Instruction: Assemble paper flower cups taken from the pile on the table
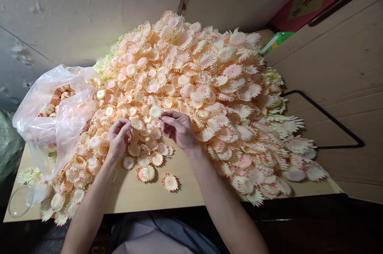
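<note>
My left hand (119, 136) is closed in a pinch at the edge of a pale, scalloped artificial flower piece (137, 124). Opposite it, my right hand (178, 128) has thumb and fingers pressed together beside another whitish flower piece (155, 112); whether it grips that piece or something finer cannot be made out. Both hands are over the near slope of a large heap of such flower pieces (191, 82), cream and pink with reddish tips. Between my forearms, a few loose flower pieces (170, 182) lie flat on the tabletop (188, 194).
At the left, a translucent plastic bag (72, 114) holds rounded, red-speckled pieces (61, 96). A clear round container (20, 202) lies at the near left corner. Cardboard (338, 66) with a black metal bar (332, 114) borders the right side; a wall (89, 10) stands behind.
</note>
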`<move>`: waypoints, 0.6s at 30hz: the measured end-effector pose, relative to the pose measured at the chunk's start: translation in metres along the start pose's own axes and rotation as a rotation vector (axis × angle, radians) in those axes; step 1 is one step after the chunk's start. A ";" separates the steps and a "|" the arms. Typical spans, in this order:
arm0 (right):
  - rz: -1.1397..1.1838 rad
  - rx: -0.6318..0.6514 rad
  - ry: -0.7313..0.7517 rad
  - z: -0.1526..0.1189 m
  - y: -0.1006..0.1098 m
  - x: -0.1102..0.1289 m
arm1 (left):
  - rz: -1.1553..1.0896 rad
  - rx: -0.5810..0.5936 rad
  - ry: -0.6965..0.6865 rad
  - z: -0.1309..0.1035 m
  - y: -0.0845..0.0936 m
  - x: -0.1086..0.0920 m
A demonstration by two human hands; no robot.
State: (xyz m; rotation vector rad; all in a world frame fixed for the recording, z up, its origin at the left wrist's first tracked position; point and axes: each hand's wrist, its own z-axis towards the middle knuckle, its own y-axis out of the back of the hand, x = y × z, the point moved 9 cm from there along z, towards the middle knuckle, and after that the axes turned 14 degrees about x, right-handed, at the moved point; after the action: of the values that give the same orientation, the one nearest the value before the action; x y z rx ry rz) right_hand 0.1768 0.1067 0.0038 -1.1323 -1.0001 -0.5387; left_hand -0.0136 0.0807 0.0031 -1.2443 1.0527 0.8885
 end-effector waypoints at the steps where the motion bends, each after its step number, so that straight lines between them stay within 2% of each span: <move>1: -0.012 0.015 -0.004 0.000 -0.001 -0.001 | 0.007 0.004 -0.002 0.000 -0.001 0.000; 13: -0.290 0.119 -0.008 0.000 -0.014 -0.003 | 0.179 0.016 -0.022 0.000 -0.002 -0.001; 18: -0.341 0.107 -0.035 -0.001 -0.014 -0.006 | 0.248 0.015 -0.001 -0.001 -0.003 -0.002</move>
State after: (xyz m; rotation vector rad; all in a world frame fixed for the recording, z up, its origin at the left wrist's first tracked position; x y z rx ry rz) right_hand 0.1632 0.0998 0.0054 -0.8830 -1.2472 -0.7296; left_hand -0.0114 0.0794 0.0057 -1.1159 1.2290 1.0674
